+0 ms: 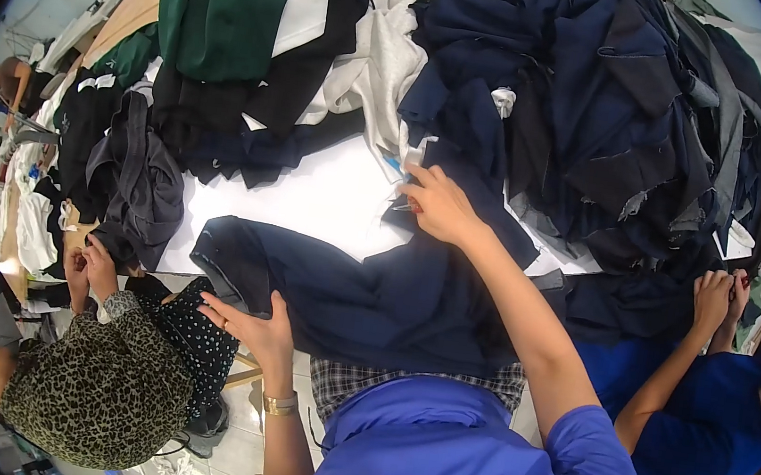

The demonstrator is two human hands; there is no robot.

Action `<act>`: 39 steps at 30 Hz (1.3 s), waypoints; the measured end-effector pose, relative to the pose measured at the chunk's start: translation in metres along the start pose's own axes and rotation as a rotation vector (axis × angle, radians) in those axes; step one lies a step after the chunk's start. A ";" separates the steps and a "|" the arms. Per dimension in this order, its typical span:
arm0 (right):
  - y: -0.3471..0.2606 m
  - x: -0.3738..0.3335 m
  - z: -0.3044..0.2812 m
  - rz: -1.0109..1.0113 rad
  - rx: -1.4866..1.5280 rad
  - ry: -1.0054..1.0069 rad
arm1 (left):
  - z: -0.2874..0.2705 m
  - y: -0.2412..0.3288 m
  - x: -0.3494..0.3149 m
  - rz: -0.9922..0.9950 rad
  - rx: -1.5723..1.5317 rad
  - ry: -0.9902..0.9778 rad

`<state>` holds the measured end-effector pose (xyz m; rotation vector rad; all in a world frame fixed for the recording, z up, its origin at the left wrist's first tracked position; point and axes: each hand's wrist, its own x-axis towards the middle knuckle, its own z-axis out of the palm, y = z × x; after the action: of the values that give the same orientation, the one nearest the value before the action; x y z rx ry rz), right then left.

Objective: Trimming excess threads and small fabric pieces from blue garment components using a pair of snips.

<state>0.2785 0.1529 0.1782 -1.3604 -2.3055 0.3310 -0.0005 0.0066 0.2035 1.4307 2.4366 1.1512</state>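
A dark navy garment (pixel 392 301) lies across the near table edge and over my lap. My left hand (pixel 255 331) is beside its left end, thumb and fingers spread apart and nothing gripped between them. My right hand (pixel 443 209) reaches forward over the garment to the heaped cloth. Its fingers are bent, with the index finger at a small blue item (pixel 394 164). Something small and red shows under the fingers. What the right hand holds is mostly hidden.
A tall pile of navy and black cloth (pixel 568 99) fills the far right of the white tabletop (pixel 300 199). Green, white and black garments (pixel 228 10) lie far left. One person (pixel 98 374) works close on my left, another in blue (pixel 709 420) on my right.
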 end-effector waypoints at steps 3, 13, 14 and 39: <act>0.015 0.015 0.007 0.017 -0.045 -0.012 | -0.005 0.043 0.005 0.335 0.189 -0.060; 0.029 0.005 -0.042 0.153 0.383 0.298 | 0.077 0.052 0.027 0.727 -0.009 -0.541; 0.037 -0.016 -0.046 0.159 0.349 0.311 | 0.074 0.058 0.038 0.582 0.027 -0.548; -0.037 -0.147 -0.088 0.474 0.550 0.801 | 0.116 0.194 -0.002 0.701 -0.622 -0.332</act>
<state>0.3543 0.0046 0.2343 -1.3812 -1.1291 0.4229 0.1885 0.1232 0.2454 2.0529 1.1987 1.4404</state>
